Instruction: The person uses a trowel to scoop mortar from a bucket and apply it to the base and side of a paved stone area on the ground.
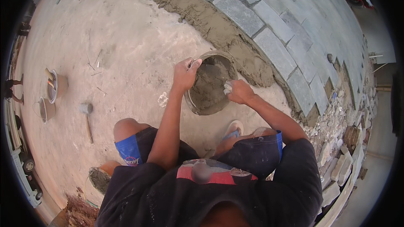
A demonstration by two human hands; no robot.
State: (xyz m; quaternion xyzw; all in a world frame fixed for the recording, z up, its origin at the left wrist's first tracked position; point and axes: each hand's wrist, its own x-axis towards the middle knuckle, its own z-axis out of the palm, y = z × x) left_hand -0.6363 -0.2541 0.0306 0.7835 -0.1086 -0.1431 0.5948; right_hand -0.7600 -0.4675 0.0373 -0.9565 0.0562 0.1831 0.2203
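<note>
Both arms extend forward from the shoulders. The left forearm (169, 120) runs nearly straight ahead, slightly inclined to the right; the left hand (184, 75) is at its end, fingers curled in a grip, thumb directed forward and right. The right forearm (277, 115) angles forward and inward from a bent elbow; the right hand (240, 92) forms a fist, knuckles upward. The hands are apart, the left farther forward. The knees are bent and spread in a low squat.
</note>
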